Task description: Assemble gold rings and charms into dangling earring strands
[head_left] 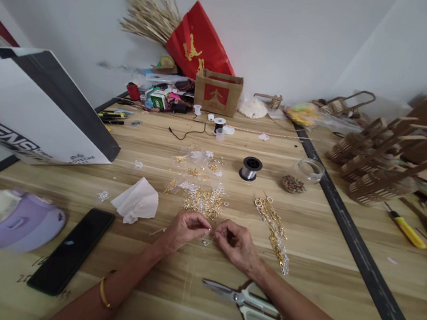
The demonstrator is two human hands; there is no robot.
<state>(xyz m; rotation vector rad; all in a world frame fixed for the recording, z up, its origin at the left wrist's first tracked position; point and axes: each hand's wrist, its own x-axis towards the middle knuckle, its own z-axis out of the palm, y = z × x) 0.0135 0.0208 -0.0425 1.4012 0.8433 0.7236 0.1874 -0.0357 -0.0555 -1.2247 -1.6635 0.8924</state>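
Note:
My left hand (188, 230) is closed in a pinch, with a small silvery beaded piece (206, 240) hanging at its fingertips. Close beside it, my right hand (236, 245) also pinches; what lies between its fingers is too small to make out. Just beyond both hands spreads a pile of gold and clear beads (202, 200). Several gold and silver bead chains (273, 229) lie to the right of my right hand. Below that hand rest scissors with pale green handles (251, 306), blades pointing left.
A spool of thin wire (251, 169) and a glass jar of dark beads (300, 177) stand farther back. At left are a crumpled tissue (137, 201), a phone (71, 251) and a purple bottle (13, 220). Woven baskets (380, 181) and a yellow-handled tool (407, 229) sit at right.

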